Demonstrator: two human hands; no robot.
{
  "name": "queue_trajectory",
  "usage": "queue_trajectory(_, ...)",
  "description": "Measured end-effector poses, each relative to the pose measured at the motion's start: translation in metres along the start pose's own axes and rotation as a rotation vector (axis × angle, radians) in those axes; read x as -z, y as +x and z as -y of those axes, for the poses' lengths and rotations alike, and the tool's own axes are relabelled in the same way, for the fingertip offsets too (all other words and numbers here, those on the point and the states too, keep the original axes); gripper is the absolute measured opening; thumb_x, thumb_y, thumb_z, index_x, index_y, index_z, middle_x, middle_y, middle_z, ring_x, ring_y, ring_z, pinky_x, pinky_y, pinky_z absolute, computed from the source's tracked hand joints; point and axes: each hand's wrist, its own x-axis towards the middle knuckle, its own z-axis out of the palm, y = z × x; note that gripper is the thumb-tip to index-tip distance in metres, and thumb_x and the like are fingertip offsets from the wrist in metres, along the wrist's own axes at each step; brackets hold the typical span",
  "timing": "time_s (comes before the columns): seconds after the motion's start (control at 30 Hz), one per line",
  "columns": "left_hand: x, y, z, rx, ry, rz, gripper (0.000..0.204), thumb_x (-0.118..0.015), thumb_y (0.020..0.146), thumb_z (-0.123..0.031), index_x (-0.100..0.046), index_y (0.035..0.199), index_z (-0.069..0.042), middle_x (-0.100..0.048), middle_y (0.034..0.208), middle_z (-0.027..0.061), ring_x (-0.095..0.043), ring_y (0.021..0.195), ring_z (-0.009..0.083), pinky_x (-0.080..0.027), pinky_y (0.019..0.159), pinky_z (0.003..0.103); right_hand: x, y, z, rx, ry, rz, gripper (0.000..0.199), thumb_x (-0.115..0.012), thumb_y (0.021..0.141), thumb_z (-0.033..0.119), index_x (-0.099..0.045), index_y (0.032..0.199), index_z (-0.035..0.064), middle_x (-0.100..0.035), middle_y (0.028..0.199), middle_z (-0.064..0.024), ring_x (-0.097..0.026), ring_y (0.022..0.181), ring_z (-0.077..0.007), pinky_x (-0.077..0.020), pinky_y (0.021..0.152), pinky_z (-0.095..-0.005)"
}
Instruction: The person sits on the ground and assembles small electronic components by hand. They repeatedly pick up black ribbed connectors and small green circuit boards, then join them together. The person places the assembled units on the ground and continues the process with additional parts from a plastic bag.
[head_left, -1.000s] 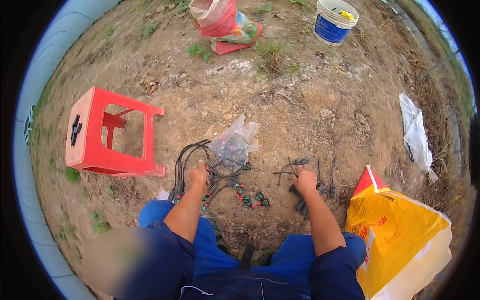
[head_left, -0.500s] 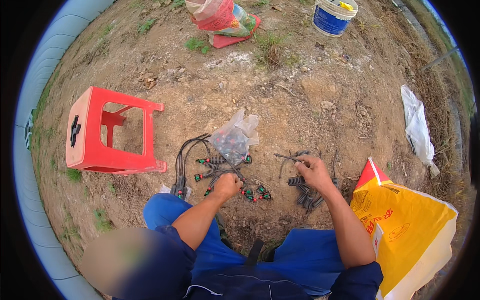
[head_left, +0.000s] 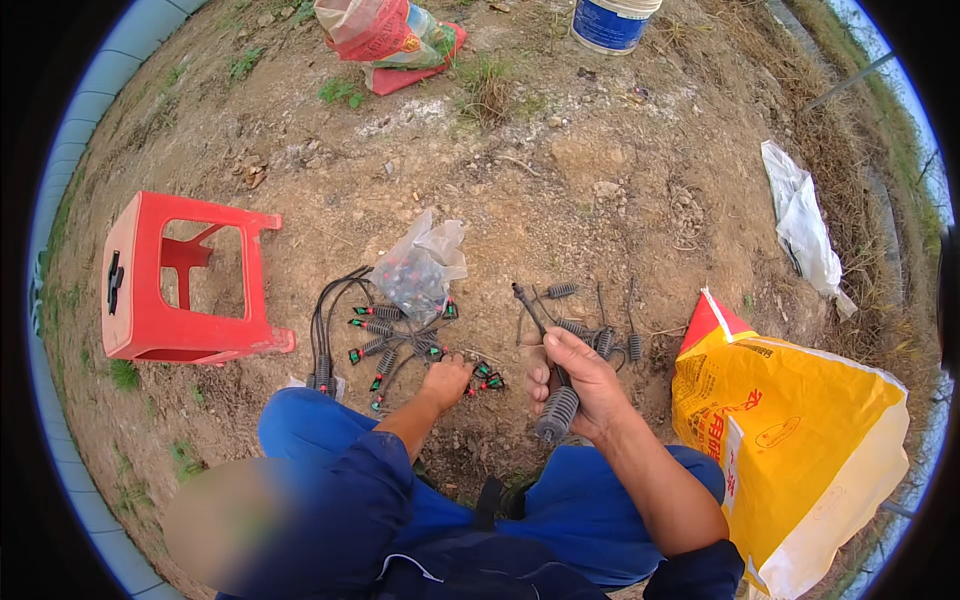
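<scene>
My right hand [head_left: 590, 388] is closed around a thin black tube with a ribbed dark-grey cylinder [head_left: 557, 416] at its lower end. The tube's free end points up and away from me. My left hand [head_left: 447, 383] is low over the ground with fingers curled, beside small green, red and black fittings [head_left: 487, 378]; whatever it grips is hidden. Left of it lie ribbed cylinders with green-and-red ends [head_left: 374, 327] and black tubes. A clear plastic bag of small coloured parts [head_left: 415, 285] sits just beyond. More ribbed cylinders with tubes [head_left: 605, 343] lie past my right hand.
A red plastic stool [head_left: 190, 335] lies on its side at left. At right are a yellow sack [head_left: 800, 440] and a white crumpled sheet [head_left: 803, 225]. A red-and-white sack [head_left: 390, 45] and a blue-and-white bucket [head_left: 610, 25] stand at the far side.
My right hand has lifted the tube and ribbed cylinder off the pile and drawn them nearer me. My left hand has shifted to the fittings. The view has swung slightly right.
</scene>
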Motion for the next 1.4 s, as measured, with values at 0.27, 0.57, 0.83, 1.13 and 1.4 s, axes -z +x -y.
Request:
queue_trajectory(0.27, 0.042, 0.003, -0.003, 0.146, -0.183, 0.097, 0.019, -0.07, 0.085, -0.02, -0.068, 0.09, -0.002, -0.071, 0.096, 0.0162, -0.07, 0.086, 0.0334, -0.058, 0.073, 0.041, 0.004, -0.002, 0.005, 0.044, 0.012, -0.02, 0.025, -0.056, 0.101, 0.027, -0.058, 0.118, 0.0084, -0.058, 0.077, -0.005, -0.059, 0.063, -0.0169, -0.0518, 0.053, -0.0342)
queue_trajectory(0.57, 0.248, -0.026, -0.025, 0.11, -1.46, 0.193, 0.02, -0.067, 0.096, -0.016, -0.068, 0.108, -0.001, -0.07, 0.087, 0.007, -0.068, 0.074, 0.0128, -0.055, 0.057, 0.029, -0.005, -0.008, 0.017, 0.226, -0.373, -0.084, 0.021, -0.061, 0.099, 0.025, -0.063, 0.106, 0.0051, -0.054, 0.067, 0.0, -0.056, 0.06, -0.0121, -0.0511, 0.054, -0.0322)
queue_trajectory(0.83, 0.279, -0.039, -0.008, -0.126, -1.842, 0.145, 0.026, -0.062, 0.099, -0.019, -0.063, 0.116, 0.001, -0.065, 0.085, 0.0063, -0.059, 0.067, 0.0098, -0.052, 0.054, 0.027, -0.026, -0.032, 0.04, 0.666, -1.208, -0.292, 0.02, -0.067, 0.094, 0.021, -0.068, 0.095, 0.0007, -0.058, 0.064, -0.0049, -0.049, 0.056, -0.01, -0.0393, 0.051, -0.0294)
queue_trajectory(1.13, 0.28, -0.036, -0.009, -0.075, -2.147, -0.034, 0.022, -0.058, 0.101, -0.018, -0.062, 0.116, -0.002, -0.066, 0.099, 0.0086, -0.069, 0.088, 0.0193, -0.06, 0.073, 0.033, -0.035, -0.028, 0.04, 0.647, -1.256, -0.306, 0.018, -0.067, 0.095, 0.018, -0.067, 0.095, 0.0005, -0.056, 0.062, -0.0032, -0.048, 0.056, -0.0083, -0.0394, 0.051, -0.0287)
queue_trajectory(1.4, 0.258, -0.02, -0.004, 0.156, -2.264, -0.31, 0.01, -0.063, 0.098, -0.019, -0.063, 0.098, -0.009, -0.066, 0.088, 0.0033, -0.064, 0.08, 0.0129, -0.054, 0.067, 0.033, -0.023, -0.01, 0.02, 0.596, -1.059, -0.249, 0.018, -0.062, 0.099, 0.022, -0.063, 0.095, 0.0036, -0.053, 0.065, 0.0055, -0.049, 0.053, -0.0029, -0.0388, 0.048, -0.0208)
